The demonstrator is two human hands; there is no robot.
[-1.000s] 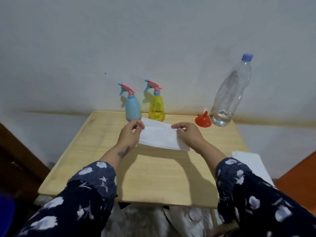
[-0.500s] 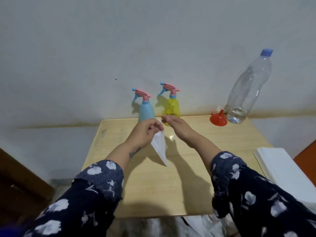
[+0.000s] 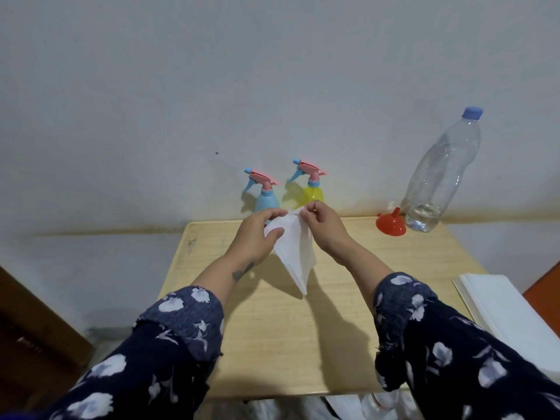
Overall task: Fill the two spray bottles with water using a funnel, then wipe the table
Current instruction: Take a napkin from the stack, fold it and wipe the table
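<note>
Above the wooden table (image 3: 272, 344) my left hand (image 3: 257, 234) and my right hand (image 3: 324, 225) both pinch the top of a white paper tissue (image 3: 295, 256), which hangs down folded to a point. Behind my hands, against the wall, stand a blue spray bottle (image 3: 266, 195) and a yellow spray bottle (image 3: 312, 190), both with pink trigger heads on. An orange funnel (image 3: 391, 224) lies mouth down at the back right. Beside it stands a tall clear water bottle (image 3: 439, 177) with a blue cap and a little water at the bottom.
A stack of white tissues (image 3: 509, 310) lies off the table's right edge. A dark wooden piece of furniture (image 3: 33, 334) stands at the left. The grey wall (image 3: 272, 86) runs close behind the table.
The tissue, spread flat between my hands a second ago, has been folded together and lifted. My hands have come close to each other at its top. The camera view has shifted left.
</note>
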